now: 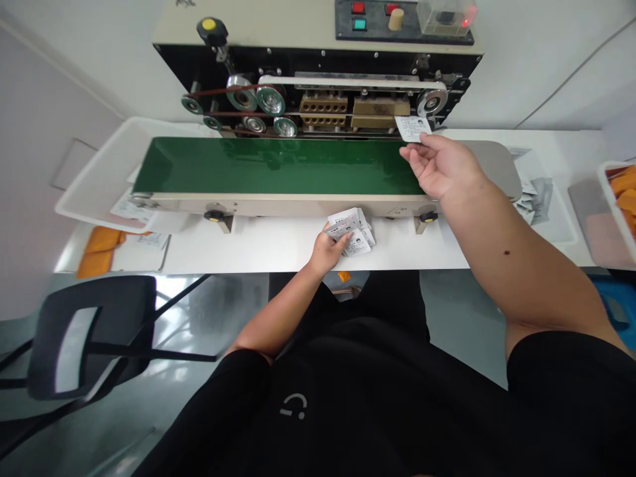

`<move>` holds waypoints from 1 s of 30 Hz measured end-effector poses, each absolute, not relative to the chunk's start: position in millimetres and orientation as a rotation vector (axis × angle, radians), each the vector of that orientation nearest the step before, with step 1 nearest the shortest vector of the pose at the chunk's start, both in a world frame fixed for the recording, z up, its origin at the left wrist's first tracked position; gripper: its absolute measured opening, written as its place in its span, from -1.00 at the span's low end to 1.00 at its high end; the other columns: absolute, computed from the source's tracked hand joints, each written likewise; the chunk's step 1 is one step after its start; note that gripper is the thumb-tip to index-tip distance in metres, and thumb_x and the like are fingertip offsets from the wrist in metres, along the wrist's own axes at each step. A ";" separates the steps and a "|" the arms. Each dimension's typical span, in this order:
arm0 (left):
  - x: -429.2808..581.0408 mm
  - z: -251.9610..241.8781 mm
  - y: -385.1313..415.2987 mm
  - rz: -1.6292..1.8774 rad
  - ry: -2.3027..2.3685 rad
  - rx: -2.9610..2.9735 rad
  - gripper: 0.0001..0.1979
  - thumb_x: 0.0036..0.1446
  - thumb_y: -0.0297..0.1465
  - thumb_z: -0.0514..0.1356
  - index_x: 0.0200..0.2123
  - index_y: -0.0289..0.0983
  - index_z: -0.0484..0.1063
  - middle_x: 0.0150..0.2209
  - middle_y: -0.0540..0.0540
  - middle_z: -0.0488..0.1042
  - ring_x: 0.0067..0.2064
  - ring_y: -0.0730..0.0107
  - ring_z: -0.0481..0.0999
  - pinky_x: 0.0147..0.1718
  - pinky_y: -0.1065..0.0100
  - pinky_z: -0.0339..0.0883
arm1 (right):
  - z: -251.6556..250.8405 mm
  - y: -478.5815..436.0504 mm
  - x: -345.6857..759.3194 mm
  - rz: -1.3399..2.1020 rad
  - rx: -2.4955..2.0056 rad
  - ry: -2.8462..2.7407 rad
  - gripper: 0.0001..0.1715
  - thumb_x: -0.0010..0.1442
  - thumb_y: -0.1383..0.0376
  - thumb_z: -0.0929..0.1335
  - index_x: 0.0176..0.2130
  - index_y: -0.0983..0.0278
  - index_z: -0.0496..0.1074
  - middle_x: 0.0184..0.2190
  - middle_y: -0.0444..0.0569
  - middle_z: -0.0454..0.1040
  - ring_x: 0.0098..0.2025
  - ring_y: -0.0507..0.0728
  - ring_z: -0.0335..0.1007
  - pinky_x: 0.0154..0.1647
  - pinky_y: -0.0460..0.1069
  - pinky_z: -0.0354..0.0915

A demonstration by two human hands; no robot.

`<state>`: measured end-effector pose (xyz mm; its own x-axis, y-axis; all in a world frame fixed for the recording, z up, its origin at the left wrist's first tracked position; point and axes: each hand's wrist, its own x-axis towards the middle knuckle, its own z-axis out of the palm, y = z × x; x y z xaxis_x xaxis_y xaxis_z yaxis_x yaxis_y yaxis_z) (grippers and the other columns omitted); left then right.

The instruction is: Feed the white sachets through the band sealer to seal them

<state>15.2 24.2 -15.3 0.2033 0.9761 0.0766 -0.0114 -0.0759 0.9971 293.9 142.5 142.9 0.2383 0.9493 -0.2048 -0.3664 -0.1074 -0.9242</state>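
Observation:
My right hand (442,162) pinches the lower edge of a small white printed packet (412,129). The packet's upper edge is at the right end of a band sealing machine (318,63), close to the metal roller (432,102). Whether the belts grip it I cannot tell. Low in front of the conveyor, my left hand (329,250) is closed around a fanned stack of similar white packets (356,244). A green conveyor belt (268,165) runs along the machine's front, below the rollers and brass blocks.
On the left stands a white bin (106,162) with packets inside, near orange pouches (99,248). To the right are a tray (561,222) of packets and a clear bin (603,218) with orange pouches. A black chair (99,291) is at lower left.

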 end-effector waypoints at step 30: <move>18.5 -16.1 23.3 1.206 1.020 1.311 -0.48 0.24 0.00 0.36 0.09 -0.21 0.52 0.09 -0.22 0.64 0.14 0.03 0.64 0.16 0.02 0.53 | 6.1 -39.6 200.7 1.227 -1.348 -0.952 -0.57 0.22 0.01 0.52 -0.10 0.24 0.47 -0.35 -0.08 0.55 -0.43 0.00 0.44 -0.41 -0.09 0.40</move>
